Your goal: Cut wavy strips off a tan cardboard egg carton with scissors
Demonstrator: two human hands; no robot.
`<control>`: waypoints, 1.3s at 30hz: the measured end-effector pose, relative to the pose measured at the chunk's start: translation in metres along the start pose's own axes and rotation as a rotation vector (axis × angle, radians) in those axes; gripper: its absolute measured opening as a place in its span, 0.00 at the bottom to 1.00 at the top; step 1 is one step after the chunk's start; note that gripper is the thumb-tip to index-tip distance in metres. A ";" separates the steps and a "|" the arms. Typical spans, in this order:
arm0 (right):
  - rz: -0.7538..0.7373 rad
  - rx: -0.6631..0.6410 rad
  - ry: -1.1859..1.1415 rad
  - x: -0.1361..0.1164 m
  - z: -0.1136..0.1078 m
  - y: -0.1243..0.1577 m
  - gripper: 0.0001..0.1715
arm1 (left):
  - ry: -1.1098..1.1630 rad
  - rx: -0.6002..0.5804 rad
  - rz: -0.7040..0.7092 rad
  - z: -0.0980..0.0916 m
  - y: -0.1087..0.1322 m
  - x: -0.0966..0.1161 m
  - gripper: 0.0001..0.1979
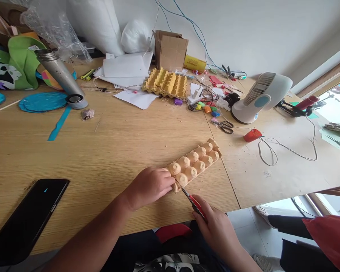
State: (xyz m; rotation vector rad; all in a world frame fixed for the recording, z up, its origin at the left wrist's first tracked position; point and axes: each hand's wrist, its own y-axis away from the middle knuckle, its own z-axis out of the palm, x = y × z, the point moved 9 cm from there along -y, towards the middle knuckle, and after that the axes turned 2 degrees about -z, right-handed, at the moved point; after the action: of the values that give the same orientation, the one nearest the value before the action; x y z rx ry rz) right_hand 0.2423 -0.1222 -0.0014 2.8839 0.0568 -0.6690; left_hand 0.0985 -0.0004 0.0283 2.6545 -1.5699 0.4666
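Left forearm (99,223) aslant, fingers (164,181) on carton (198,166)

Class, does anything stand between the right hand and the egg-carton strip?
Only the red-handled tool in the right hand, its tip at the egg-carton strip. Nothing else visibly intervenes; the left hand holds its left end.
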 end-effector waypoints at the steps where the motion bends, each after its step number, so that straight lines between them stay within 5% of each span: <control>1: -0.009 0.001 0.007 -0.001 0.001 0.001 0.24 | 0.003 -0.007 -0.001 0.001 0.000 0.000 0.04; 39: -0.092 -0.071 0.502 -0.032 0.019 -0.015 0.33 | 0.053 0.027 0.032 0.002 0.001 0.006 0.12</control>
State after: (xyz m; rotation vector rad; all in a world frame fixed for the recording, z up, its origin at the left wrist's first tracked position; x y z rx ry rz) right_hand 0.2045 -0.1113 -0.0068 2.9155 0.2741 0.0588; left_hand 0.1009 -0.0061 0.0281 2.6169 -1.6044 0.5591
